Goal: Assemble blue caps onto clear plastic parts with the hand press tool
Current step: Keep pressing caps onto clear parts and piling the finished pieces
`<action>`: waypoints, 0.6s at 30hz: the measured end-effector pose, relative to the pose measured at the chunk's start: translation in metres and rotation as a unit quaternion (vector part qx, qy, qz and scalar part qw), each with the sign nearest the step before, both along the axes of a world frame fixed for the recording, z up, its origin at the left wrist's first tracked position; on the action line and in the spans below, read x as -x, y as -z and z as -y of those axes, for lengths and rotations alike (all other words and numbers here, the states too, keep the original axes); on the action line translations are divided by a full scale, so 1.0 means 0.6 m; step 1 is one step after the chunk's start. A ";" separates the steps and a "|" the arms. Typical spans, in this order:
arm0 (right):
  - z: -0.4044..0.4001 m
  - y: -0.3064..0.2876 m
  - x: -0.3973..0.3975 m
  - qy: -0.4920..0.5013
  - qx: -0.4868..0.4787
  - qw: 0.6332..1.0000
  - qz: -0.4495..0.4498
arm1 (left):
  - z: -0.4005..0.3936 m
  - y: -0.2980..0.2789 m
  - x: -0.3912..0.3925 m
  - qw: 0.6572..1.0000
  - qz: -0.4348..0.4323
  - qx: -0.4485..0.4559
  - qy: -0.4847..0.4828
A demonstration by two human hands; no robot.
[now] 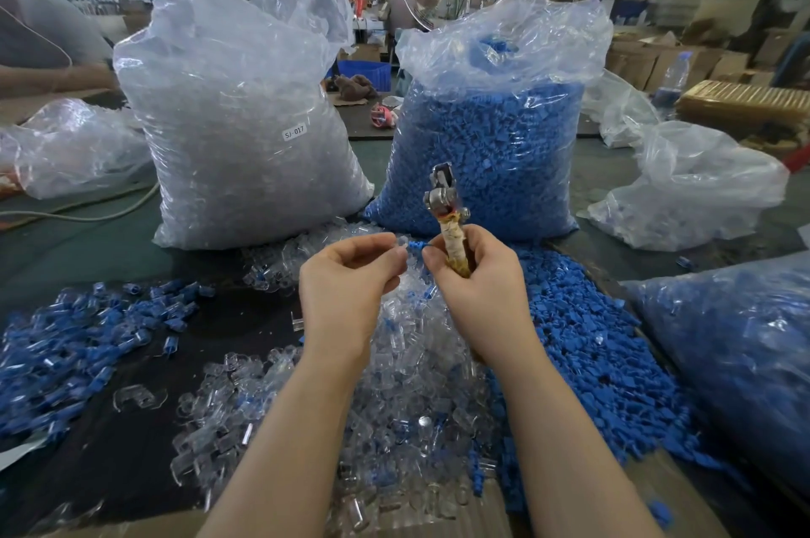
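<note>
My left hand (350, 279) pinches a small clear plastic part (402, 243) between thumb and fingertips. My right hand (475, 279) grips the hand press tool (445, 204) by its tape-wrapped handle, metal head pointing up, and also pinches a blue cap (418, 246) at its fingertips. The clear part and the blue cap meet between the two hands. Below the hands lies a heap of loose clear parts (394, 397). A heap of loose blue caps (591, 344) spreads to the right.
A tall bag of clear parts (245, 121) and a tall bag of blue caps (491, 143) stand behind the hands. Assembled blue-and-clear pieces (74, 344) lie at left. Another bag of pieces (736, 344) sits at right. A person's arm (44, 77) shows at far left.
</note>
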State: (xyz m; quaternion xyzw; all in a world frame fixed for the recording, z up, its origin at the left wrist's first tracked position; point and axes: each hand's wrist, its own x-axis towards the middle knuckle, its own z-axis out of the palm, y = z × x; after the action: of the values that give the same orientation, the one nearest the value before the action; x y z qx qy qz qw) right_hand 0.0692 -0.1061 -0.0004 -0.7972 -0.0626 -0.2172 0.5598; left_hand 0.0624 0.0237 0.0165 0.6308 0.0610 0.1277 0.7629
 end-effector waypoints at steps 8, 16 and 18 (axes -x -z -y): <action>-0.005 0.005 -0.001 0.055 0.023 0.998 0.016 | 0.011 -0.001 0.002 0.999 0.027 -0.020 0.002; -0.008 0.002 0.000 0.075 0.033 0.997 0.009 | 0.014 0.002 0.003 0.994 0.050 -0.097 -0.014; -0.008 0.002 0.001 0.073 0.036 0.997 0.005 | 0.014 0.003 0.005 0.989 0.067 -0.127 -0.026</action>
State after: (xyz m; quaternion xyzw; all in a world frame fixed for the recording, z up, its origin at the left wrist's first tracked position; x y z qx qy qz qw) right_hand 0.0687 -0.1014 -0.0014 -0.8181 -0.0151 -0.2590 0.5132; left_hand 0.0595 0.0153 0.0149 0.7109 0.0099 0.1962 0.6752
